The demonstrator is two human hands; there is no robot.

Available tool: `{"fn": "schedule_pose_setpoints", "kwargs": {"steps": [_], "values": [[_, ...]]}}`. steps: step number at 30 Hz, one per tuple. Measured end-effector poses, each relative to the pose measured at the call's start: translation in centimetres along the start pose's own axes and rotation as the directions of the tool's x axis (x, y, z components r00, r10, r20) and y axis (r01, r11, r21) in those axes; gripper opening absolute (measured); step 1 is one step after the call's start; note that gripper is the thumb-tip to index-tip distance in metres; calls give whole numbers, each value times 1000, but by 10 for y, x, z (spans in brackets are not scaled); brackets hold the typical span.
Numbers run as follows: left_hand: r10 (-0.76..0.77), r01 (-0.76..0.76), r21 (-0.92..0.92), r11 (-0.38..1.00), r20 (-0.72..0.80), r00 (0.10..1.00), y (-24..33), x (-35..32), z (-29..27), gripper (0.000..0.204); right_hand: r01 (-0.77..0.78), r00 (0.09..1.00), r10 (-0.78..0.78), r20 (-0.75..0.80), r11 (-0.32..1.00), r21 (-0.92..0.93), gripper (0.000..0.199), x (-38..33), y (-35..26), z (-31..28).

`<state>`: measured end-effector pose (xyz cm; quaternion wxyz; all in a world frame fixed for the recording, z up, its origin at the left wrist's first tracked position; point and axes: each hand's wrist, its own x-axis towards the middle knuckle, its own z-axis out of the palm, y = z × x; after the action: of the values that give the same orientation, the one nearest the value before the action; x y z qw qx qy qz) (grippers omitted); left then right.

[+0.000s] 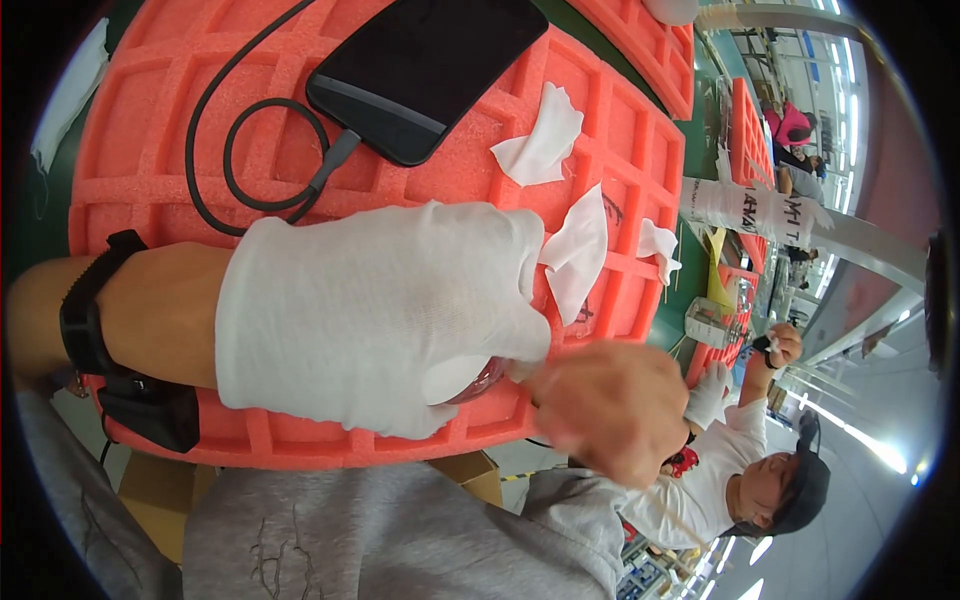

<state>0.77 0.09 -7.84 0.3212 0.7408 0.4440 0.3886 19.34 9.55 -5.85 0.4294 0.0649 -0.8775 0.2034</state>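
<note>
My left hand (390, 310), in a white cloth glove, is curled around a rounded object with a glossy dark red edge (485, 381) and a white face. The glove hides most of this object. My right hand (610, 412), bare and blurred by motion, is closed close beside it, at the left glove's fingertips. A thin pale stick (682, 518), also blurred, juts from the right hand's far side. A black strap (88, 300) with a black box circles my left wrist.
Under my hands lies a red foam tray (150, 130) with square pockets. On it rest a black flat-screened device (430, 70) with a cable (330, 170) and white cloth scraps (577, 255). At right, a co-worker (740, 480) in a cap works beside a grey metal post (870, 245).
</note>
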Motion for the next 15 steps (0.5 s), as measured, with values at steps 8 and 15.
{"fn": "schedule_pose_setpoints", "kwargs": {"steps": [8, 15], "values": [[-20, 21, -57, 998, 19, 1000, -2, 0, 1, 26, -11, 983, 2, 185, 999, 46, 23, 8, -11, -3], [-18, 17, -76, 997, -1, 1000, -1, -1, -1, 26, -35, 973, 36, 230, 999, -10, 22, 12, 1, -18]]}}
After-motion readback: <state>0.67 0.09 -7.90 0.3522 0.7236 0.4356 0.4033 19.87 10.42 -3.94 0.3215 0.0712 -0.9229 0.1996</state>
